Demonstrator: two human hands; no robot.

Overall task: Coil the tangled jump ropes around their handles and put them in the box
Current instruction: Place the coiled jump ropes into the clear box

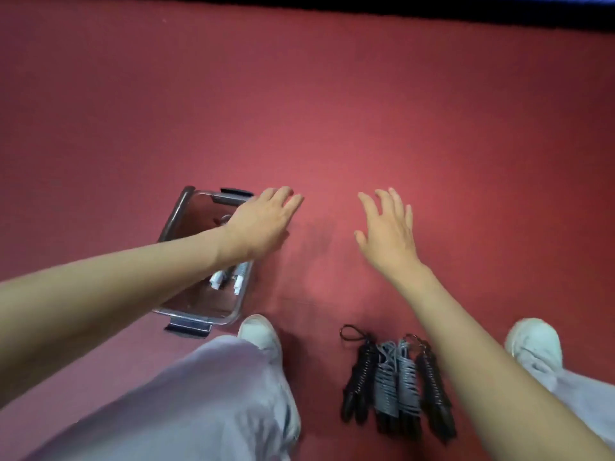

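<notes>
Head view: looking down on a red carpeted floor [332, 111] between the person's legs.
Left grip [263, 224]: released, fingers straight and close together, palm down, holding nothing. It hangs over the far right corner of the box, and the forearm crosses above it.
Right grip [387, 227]: released, fingers spread, palm down over bare floor, holding nothing. Whether it touches the carpet cannot be told.
Clear plastic box with dark rim and clip latches [171, 221]: open-topped, on the floor at left, just beyond the left shoe.
White-handled coiled jump rope [233, 277]: inside the box, partly hidden by the left forearm.
Black and grey coiled jump ropes [396, 377]: four wound bundles side by side on the floor, outside the box, between the shoes.
White shoes [259, 331]: one at each side, below pale lilac trousers [199, 394].
</notes>
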